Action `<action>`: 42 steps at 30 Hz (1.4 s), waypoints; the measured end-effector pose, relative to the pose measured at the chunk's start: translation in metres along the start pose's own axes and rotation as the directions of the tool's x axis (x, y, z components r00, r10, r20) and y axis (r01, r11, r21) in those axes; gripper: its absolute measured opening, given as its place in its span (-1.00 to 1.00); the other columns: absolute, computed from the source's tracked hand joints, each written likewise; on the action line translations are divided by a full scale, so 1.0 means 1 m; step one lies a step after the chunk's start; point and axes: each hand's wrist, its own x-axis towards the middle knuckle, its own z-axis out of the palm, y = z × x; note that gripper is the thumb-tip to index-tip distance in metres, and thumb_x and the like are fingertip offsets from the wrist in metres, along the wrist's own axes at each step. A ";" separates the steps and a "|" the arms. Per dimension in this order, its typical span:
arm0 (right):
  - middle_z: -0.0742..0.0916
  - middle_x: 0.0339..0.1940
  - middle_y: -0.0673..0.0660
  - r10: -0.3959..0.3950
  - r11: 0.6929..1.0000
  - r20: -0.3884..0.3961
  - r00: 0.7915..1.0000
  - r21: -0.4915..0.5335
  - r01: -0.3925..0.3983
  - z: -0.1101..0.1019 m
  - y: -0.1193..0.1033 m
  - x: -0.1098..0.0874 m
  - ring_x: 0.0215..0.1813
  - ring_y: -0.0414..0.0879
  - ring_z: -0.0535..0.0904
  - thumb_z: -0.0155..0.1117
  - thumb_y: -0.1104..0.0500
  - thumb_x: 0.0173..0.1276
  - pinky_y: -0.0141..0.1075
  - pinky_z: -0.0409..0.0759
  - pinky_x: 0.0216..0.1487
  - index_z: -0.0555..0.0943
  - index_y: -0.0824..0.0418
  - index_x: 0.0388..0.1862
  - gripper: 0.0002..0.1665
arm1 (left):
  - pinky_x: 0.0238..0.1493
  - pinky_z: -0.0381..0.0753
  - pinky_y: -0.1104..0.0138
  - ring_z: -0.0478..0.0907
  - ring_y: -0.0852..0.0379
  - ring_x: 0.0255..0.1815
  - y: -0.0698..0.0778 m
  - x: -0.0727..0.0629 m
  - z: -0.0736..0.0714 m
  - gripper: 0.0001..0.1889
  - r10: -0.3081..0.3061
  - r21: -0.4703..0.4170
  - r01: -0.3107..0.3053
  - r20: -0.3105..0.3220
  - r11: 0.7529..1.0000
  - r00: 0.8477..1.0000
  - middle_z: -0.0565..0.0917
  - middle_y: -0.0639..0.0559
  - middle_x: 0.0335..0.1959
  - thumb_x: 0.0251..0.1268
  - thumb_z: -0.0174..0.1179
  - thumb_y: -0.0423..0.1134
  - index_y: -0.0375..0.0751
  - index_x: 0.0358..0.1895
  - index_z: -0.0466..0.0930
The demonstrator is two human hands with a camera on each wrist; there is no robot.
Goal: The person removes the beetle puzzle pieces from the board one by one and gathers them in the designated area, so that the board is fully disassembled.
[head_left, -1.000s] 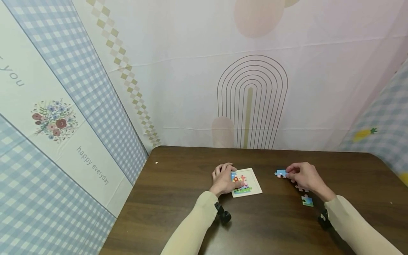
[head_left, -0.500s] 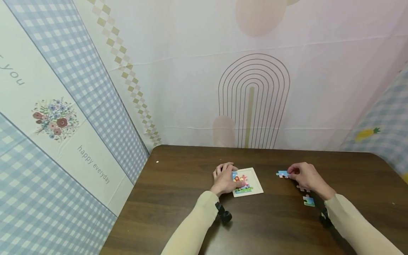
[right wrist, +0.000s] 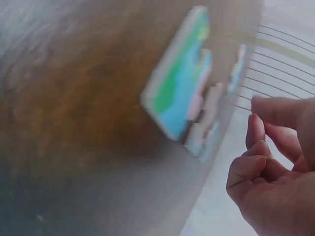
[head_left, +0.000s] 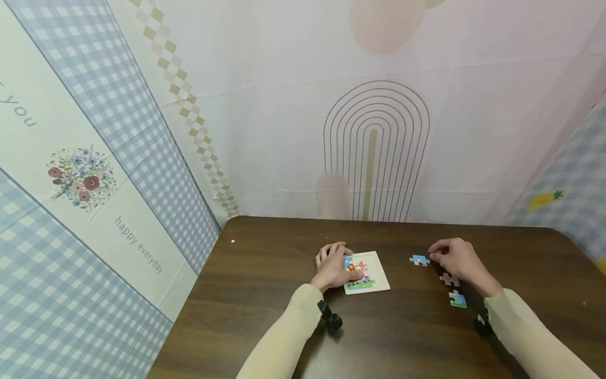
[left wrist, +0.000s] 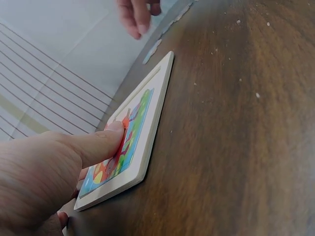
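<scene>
Right hand (head_left: pixel 458 258) has eased off a touch: half a second ago its fingertips covered one end of the blue piece (head_left: pixel 419 260), and now pretty much the whole piece shows. Left hand (head_left: pixel 330 271) and the puzzle board (head_left: pixel 381 271) look about where they were.

Going big to small, with the board as landmark: brown table (head_left: pixel 236 295) all round it. Left hand is on the board's left side, fingers bent along that edge and thumb down on the printed face, so it's got a proper hold. Right hand is well off to the board's right, fingers curled, thumb and index tips close together. I can't see anything between them.

Board lies flat, picture filling the left part, pale bare strip down the right. Loose pieces are all to its right: blue one level with the board's upper part, pink piece (head_left: pixel 449 279) farther out, green-and-blue piece (head_left: pixel 457 299) lower, about past the near edge. Can't tell if those last two touch.

Tips, imo: keep that thumb planted but clear of the bare strip. Spread the right fingertips and pinch the blue one by opposite edges, since something this thin probably skids if poked. Check its tabs face the right way before pressing anything down.
</scene>
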 end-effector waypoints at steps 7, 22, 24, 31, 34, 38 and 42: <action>0.86 -0.18 0.29 -0.031 0.998 -0.071 0.997 0.049 0.035 0.000 -0.025 -0.009 -0.36 -0.12 0.56 0.34 0.29 0.56 -0.35 0.52 -0.40 0.80 0.38 -0.01 -0.80 | 0.72 -0.08 -0.22 0.04 -0.21 0.74 -0.003 0.000 -0.002 -0.39 0.009 -0.027 -0.009 0.014 1.000 1.000 0.29 0.02 0.73 0.34 0.55 0.04 -0.06 0.35 0.58; 0.77 -0.32 0.09 -0.147 0.988 0.113 0.983 0.070 0.140 0.071 -0.096 0.003 -0.30 -0.14 0.55 0.44 0.35 0.44 -0.32 0.54 -0.26 0.82 0.33 -0.02 -0.82 | 0.72 -0.05 -0.23 0.03 -0.20 0.76 0.000 -0.004 0.000 -0.40 0.008 -0.022 -0.007 0.005 1.000 1.000 0.32 0.02 0.72 0.35 0.54 0.05 -0.06 0.35 0.60; 0.74 -0.32 0.07 -0.148 0.988 0.147 0.978 0.067 0.140 0.077 -0.101 0.007 -0.29 -0.14 0.53 0.49 0.33 0.42 -0.32 0.53 -0.25 0.80 0.35 0.05 -0.75 | 0.73 -0.06 -0.24 0.02 -0.20 0.77 0.000 -0.004 0.000 -0.40 0.002 -0.013 -0.002 0.005 1.000 1.000 0.32 0.02 0.72 0.35 0.53 0.06 -0.06 0.35 0.60; 0.74 -0.29 0.09 -0.155 0.988 0.168 0.973 0.042 0.150 0.091 -0.110 0.012 -0.25 -0.12 0.54 0.61 0.29 0.33 -0.29 0.57 -0.19 0.78 0.35 0.04 -0.67 | 0.70 -0.02 -0.26 0.02 -0.25 0.76 0.001 -0.007 -0.006 -0.32 0.050 0.016 -0.050 0.027 0.999 0.998 0.31 -0.04 0.73 0.23 0.61 0.02 -0.07 0.38 0.59; 0.75 -0.27 0.10 -0.143 0.989 0.175 0.974 0.052 0.136 0.091 -0.113 0.012 -0.24 -0.11 0.55 0.60 0.30 0.34 -0.28 0.60 -0.17 0.78 0.35 0.02 -0.69 | 0.71 -0.04 -0.25 0.01 -0.24 0.77 0.001 -0.009 -0.009 -0.27 0.055 0.028 -0.056 0.050 0.998 0.997 0.29 -0.03 0.75 0.18 0.63 0.00 -0.07 0.41 0.57; 0.75 -0.29 0.09 -0.157 0.987 0.161 0.974 0.052 0.151 0.091 -0.116 0.010 -0.25 -0.13 0.57 0.59 0.33 0.34 -0.28 0.64 -0.17 0.76 0.35 0.00 -0.72 | 0.76 -0.10 -0.23 -0.02 -0.19 0.80 -0.001 -0.007 -0.007 -0.25 0.036 0.025 -0.038 0.057 0.999 0.998 0.27 0.02 0.77 0.19 0.63 0.00 -0.04 0.44 0.56; 0.76 -0.32 0.05 -0.204 0.979 0.135 0.970 0.040 0.201 0.092 -0.118 0.007 -0.28 -0.19 0.59 0.54 0.39 0.34 -0.32 0.67 -0.19 0.72 0.33 -0.02 -0.74 | 0.77 -0.11 -0.24 -0.01 -0.17 0.81 -0.002 -0.005 -0.005 -0.24 0.026 0.009 -0.027 0.052 1.000 0.998 0.28 0.03 0.76 0.17 0.65 -0.01 -0.04 0.43 0.56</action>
